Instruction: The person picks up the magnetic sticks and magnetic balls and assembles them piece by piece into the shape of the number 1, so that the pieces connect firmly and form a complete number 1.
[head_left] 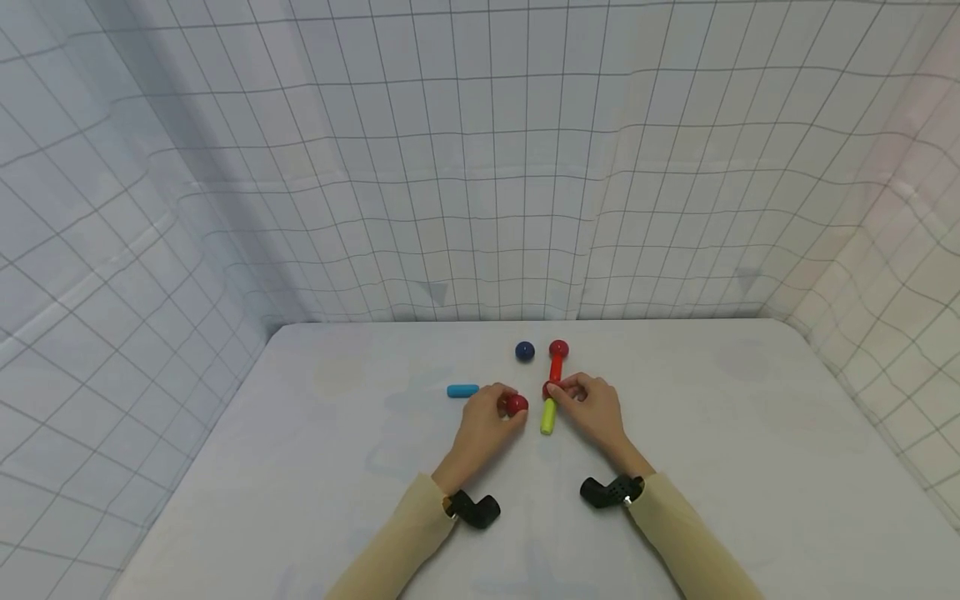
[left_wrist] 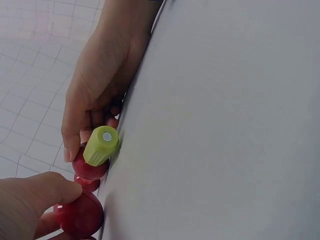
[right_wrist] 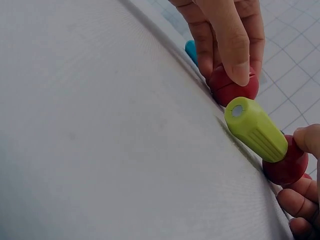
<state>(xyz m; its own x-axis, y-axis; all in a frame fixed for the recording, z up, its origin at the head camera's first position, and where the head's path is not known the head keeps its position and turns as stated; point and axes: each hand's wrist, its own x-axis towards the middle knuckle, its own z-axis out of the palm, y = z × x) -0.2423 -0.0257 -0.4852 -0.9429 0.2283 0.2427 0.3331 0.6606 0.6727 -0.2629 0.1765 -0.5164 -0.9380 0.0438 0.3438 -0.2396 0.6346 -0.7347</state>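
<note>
Between thumb and fingers my left hand point(head_left: 483, 421) holds a red ball point(head_left: 517, 404), just above the white table. My right hand point(head_left: 595, 410) pinches a second red ball point(right_wrist: 286, 162), which joins two sticks. A yellow-green stick point(head_left: 548, 417) runs from it toward me, with a silvery disc on its free end point(right_wrist: 237, 110). On the far side a red stick point(head_left: 556, 367) leads to another red ball point(head_left: 558, 349). In the right wrist view the left hand's ball point(right_wrist: 232, 86) appears close to the yellow-green stick's free end.
A blue stick point(head_left: 462, 390) lies left of the left hand. The dark blue ball point(head_left: 525, 351) sits beyond the hands, beside the far red ball. White grid-patterned cloth point(head_left: 480, 167) hangs behind and around the table point(head_left: 337, 483).
</note>
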